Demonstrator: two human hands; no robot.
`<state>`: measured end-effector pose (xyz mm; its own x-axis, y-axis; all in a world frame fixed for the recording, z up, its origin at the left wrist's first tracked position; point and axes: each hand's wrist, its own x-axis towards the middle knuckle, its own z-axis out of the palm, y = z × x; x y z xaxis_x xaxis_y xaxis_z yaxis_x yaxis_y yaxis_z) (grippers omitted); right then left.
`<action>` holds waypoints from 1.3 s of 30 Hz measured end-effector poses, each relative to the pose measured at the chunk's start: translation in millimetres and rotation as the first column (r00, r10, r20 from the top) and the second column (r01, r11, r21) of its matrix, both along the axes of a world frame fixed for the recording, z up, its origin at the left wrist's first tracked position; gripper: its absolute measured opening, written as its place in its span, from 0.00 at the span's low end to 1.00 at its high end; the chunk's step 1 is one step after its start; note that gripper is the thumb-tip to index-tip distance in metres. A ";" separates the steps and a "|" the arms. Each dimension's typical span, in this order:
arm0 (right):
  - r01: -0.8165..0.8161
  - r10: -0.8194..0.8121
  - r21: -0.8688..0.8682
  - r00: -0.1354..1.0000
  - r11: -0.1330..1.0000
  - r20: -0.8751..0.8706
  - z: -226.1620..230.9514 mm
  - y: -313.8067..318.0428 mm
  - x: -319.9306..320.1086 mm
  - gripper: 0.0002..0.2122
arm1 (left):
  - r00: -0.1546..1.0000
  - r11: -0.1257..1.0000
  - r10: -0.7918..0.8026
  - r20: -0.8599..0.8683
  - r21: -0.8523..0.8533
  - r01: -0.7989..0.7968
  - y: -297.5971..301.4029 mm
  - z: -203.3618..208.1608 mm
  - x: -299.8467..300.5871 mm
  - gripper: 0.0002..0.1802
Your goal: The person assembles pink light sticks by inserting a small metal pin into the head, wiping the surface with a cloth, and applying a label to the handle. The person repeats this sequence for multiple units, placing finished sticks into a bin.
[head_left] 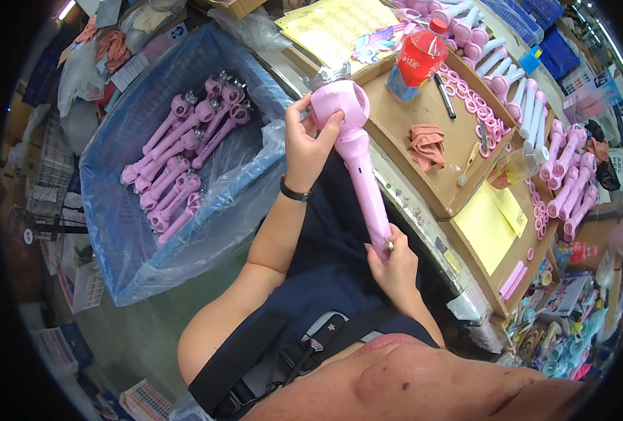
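A pink toy wand [359,168] with a round, open-centred head and a silver crown-like top is held between my two hands. My left hand [307,145] grips its head, thumb pressed on the front and fingers behind. Around the lower end of the handle, my right hand [396,269] is closed, with a ring on one finger. The wand slants, head up and to the left. To the left of my left hand stands a blue crate [104,242] lined with clear plastic. Several similar pink wands [185,144] with silver tops lie heaped inside it.
On the right, a cardboard tray [396,133] holds a red-labelled bottle [418,59], a black marker [445,96], a brown cloth [427,147] and pink rings [469,105]. More pink wand parts [571,175] lie beyond it. Yellow sheets [483,224] lie nearer me.
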<state>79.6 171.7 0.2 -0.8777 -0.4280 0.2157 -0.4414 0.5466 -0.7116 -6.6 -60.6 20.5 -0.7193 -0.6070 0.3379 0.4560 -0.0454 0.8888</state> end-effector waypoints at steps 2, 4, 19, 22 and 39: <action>-0.006 0.006 -0.002 1.000 1.000 0.020 -0.8 1.8 0.7 0.18 | 1.000 1.000 -0.029 -0.012 0.002 0.029 -0.8 2.2 0.0 0.30; -0.013 0.013 -0.003 1.000 1.000 0.005 -2.8 2.9 0.1 0.18 | 0.999 0.999 -0.051 -0.013 0.017 0.051 -1.8 1.7 0.1 0.30; 0.575 0.958 -0.790 0.034 0.213 0.284 -15.4 32.1 -16.0 0.30 | 0.963 0.988 -0.144 -0.226 0.024 0.154 5.8 -3.9 6.3 0.29; 0.707 0.992 -0.695 -0.100 0.128 0.080 -29.0 31.3 -10.1 0.29 | 0.975 0.982 -0.167 -0.147 0.063 0.178 7.7 -0.2 5.0 0.32; 0.809 0.994 -0.583 -0.105 0.083 -0.004 -43.6 26.2 2.7 0.25 | 0.982 0.973 -0.179 -0.060 -0.156 0.168 -0.5 -14.7 3.1 0.33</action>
<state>82.4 197.8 -43.4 -0.3787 -0.9222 0.0776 0.9003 -0.3477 0.2618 -3.5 -61.1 5.8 -0.7788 -0.4138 0.4713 0.5172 0.0014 0.8559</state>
